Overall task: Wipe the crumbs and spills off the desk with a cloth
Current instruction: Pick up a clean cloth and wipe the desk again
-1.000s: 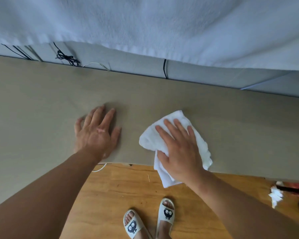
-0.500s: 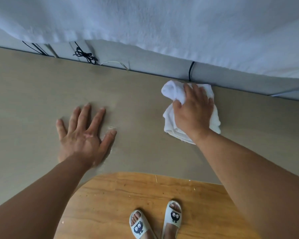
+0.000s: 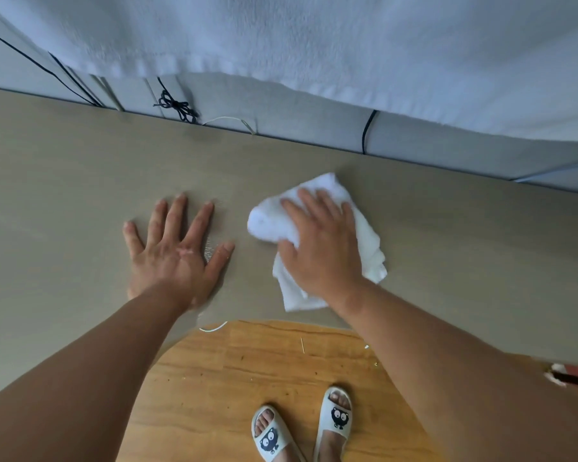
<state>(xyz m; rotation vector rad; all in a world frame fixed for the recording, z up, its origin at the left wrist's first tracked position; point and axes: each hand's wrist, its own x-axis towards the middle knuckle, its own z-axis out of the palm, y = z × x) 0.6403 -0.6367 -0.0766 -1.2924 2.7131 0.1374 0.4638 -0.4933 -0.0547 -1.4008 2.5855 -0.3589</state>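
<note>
White cloth lies bunched on the bench, pinned under the right hand; fingers flat and close together on top, pressing rather than gripping, presumably for wiping pressure. Left hand palm-down on bare bench just left of the cloth, fingers spread, holding nothing; likely bracing the lean. Faint streak between left thumb and forefinger looks like unwiped spill. No containers in view.

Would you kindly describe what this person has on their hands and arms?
Nothing is worn. The left hand and right hand show no gloves, rings, watch or bracelet, and the left forearm and right forearm are bare, with no sleeve in view.
</note>
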